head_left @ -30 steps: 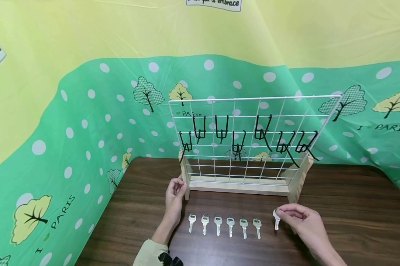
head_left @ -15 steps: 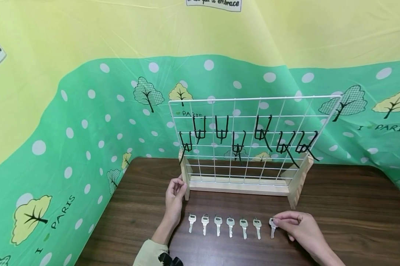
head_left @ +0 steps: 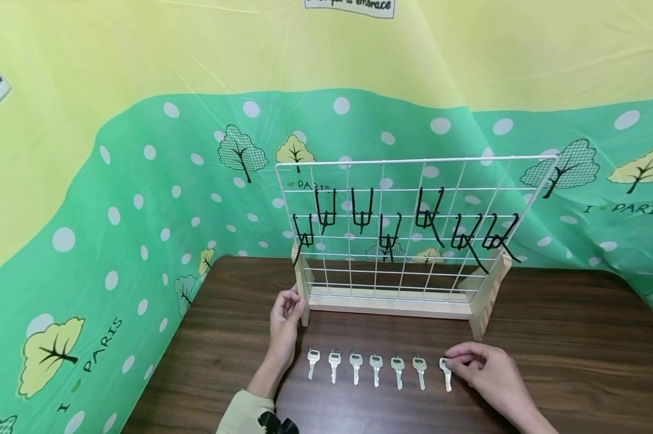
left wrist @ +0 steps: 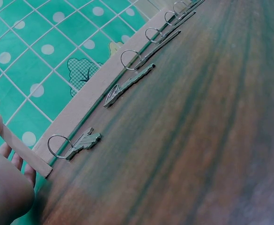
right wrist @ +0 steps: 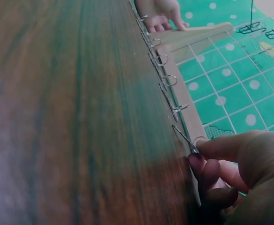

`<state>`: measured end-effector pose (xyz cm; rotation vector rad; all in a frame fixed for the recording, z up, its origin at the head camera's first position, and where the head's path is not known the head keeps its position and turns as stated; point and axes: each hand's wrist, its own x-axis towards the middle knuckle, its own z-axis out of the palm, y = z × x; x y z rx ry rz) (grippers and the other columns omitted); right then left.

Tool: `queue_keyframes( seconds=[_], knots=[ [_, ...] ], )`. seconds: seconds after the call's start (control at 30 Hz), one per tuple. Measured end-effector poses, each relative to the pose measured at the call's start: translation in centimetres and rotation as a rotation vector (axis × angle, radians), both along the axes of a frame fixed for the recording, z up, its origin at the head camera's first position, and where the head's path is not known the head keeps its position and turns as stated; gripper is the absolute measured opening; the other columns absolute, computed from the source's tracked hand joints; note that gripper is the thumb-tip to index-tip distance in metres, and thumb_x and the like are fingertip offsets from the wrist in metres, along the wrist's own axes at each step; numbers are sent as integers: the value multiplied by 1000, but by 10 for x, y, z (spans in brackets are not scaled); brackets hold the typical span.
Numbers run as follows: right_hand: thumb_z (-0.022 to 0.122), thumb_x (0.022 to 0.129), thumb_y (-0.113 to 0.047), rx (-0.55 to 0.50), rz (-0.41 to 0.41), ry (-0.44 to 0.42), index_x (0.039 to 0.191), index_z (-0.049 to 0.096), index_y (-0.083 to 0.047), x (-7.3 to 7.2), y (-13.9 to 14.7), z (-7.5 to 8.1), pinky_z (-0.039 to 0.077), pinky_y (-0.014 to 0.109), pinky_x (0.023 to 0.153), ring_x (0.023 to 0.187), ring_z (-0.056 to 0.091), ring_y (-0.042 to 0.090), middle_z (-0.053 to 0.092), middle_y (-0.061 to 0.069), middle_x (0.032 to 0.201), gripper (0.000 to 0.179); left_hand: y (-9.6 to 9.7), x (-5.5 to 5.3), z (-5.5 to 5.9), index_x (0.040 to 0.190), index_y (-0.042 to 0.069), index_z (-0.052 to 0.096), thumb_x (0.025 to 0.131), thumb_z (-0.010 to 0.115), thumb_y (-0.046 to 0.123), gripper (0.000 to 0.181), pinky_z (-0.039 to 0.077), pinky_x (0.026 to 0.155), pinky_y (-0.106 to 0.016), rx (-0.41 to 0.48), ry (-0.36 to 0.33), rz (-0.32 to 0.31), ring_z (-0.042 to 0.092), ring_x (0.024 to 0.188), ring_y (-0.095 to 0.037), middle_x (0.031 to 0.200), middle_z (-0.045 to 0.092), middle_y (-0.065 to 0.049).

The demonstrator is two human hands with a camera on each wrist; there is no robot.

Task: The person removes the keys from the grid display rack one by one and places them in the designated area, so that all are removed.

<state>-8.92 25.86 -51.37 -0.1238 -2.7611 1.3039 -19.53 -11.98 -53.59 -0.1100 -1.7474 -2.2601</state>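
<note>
My right hand (head_left: 489, 372) pinches a silver key (head_left: 447, 377) by its head, at the right end of a row on the table. In the right wrist view the key (right wrist: 181, 136) sticks out from between thumb and fingers, its blade tip toward the wood. Several other keys (head_left: 376, 370) lie side by side to its left, blades toward me, each with a small ring (left wrist: 130, 60). At the left, my left hand (head_left: 285, 318) holds the wooden side leg (head_left: 303, 301) of a white wire grid rack (head_left: 415, 159), thumb in front and the other fingers partly hidden behind.
Several black double-prong hooks (head_left: 362, 208) hang on the grid at two heights, with nothing on them. A wooden bar (head_left: 391, 305) joins the rack's legs behind the keys. The brown table (head_left: 587, 361) ends at a green and yellow patterned cloth (head_left: 158, 138).
My right hand has moved the key a little left and toward me, down to the row's level, and its blade has turned slightly. The left hand and rack stay put.
</note>
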Motion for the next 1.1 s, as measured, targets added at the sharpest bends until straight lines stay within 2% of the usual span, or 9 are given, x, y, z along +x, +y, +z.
queue_keyframes(
  seconds=[0.2,0.43,0.63,0.77,1.1],
  knots=[
    [95,86,-12,58,5,64,94,82,-17,0,-2,-3,44,24,59,62,55,0,70,-13,78,16,0,0,0,117,-23,43,107,60,-9,25,48,107,-19,-1,-4,-3,56,137,-6,156,52,-34],
    [99,81,-13,105,30,165,94,80,-21,0,-4,-7,41,22,58,62,51,-2,63,-17,77,24,-1,0,1,117,-24,43,107,61,-9,25,48,106,-19,6,-4,-3,56,136,-5,153,54,-31],
    [101,75,-10,121,48,259,94,80,-23,1,-4,-13,37,19,59,62,47,-3,60,-20,77,32,0,0,1,117,-24,43,105,61,-11,25,49,105,-19,20,-14,-2,57,135,-6,146,57,-25],
    [102,72,-8,118,56,292,95,80,-23,0,-4,-15,37,18,58,62,47,-4,61,-19,78,35,0,0,1,117,-24,43,106,61,-11,25,49,104,-19,20,-12,0,58,134,-6,140,59,-19],
    [102,72,-6,108,58,323,97,80,-22,0,-5,-16,37,18,57,61,47,-3,61,-17,79,37,0,0,-1,117,-24,43,106,61,-10,25,49,106,-19,13,-8,-3,57,136,-6,155,53,-33]
  ],
)
